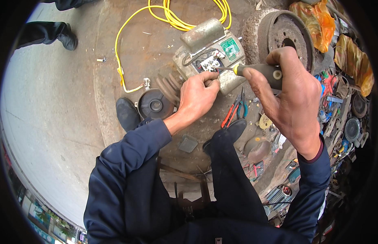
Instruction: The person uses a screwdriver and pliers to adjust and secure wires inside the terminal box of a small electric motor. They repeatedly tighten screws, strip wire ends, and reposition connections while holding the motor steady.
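Note:
An electric motor [228,86] with a grey metal body, a capacitor housing [203,35] and a green label plate [230,49] lies on the ground ahead of me. Its white terminal block [209,63] is exposed, with short wires around it. My right hand [289,91] grips a screwdriver [260,74] by its dark, yellow-collared handle, and the shaft reaches left to the terminal block. Beside the block, my left hand [199,94] has thumb and fingertips pinched together at the motor's edge. Whatever lies between those fingertips is too small to make out.
Red-handled pliers [229,116] and teal-handled cutters [242,109] lie below the motor. A round black cover [155,104] sits near my left shoe. Yellow cable [117,49] coils behind. A rusty wheel drum [286,34] and scattered parts crowd the right. Another person's leg [46,34] shows far left.

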Demonstrator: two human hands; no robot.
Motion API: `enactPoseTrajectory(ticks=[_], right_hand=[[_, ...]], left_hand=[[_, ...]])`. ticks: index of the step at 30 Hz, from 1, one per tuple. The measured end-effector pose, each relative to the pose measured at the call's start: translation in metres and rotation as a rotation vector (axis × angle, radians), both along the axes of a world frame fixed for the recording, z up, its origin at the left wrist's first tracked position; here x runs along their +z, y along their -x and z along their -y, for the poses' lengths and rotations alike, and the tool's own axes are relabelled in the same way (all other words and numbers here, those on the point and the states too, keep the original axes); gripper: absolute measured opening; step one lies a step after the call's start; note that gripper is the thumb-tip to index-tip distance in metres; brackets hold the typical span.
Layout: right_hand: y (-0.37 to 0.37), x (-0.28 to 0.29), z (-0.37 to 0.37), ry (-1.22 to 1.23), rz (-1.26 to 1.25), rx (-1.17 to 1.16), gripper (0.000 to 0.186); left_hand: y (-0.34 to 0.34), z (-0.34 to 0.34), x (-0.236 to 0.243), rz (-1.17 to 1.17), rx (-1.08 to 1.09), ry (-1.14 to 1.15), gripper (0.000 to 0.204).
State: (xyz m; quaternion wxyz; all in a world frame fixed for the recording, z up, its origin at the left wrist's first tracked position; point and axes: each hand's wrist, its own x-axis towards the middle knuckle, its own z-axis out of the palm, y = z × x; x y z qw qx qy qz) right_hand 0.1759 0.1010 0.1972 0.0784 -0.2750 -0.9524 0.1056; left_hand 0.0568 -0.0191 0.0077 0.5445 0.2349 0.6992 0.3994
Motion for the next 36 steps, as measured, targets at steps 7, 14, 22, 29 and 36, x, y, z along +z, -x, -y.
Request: enactPoseTrajectory(ticks=[7, 14, 22, 29, 36], right_hand=[[0.001, -0.004, 0.004, -0.029, -0.086, 0.117, 0.047], [0.008, -0.004, 0.005, 0.113, -0.145, 0.070, 0.049], [-0.007, 0.012, 0.006, 0.284, -0.165, -0.165, 0.038], [-0.039, -0.006, -0.015, 0.614, -0.387, -0.438, 0.023], [-0.022, -0.130, 0.008, 0.482, -0.162, -0.278, 0.017]], left_hand=[[-0.001, 0.002, -0.003, 0.028, -0.013, 0.001, 0.040], [-0.002, 0.002, -0.005, -0.034, -0.006, -0.044, 0.041], [0.002, 0.006, 0.004, 0.010, -0.066, -0.015, 0.039], [0.000, 0.015, 0.000, -0.036, -0.067, -0.163, 0.040], [-0.007, 0.019, -0.001, 0.045, -0.004, -0.182, 0.036]])
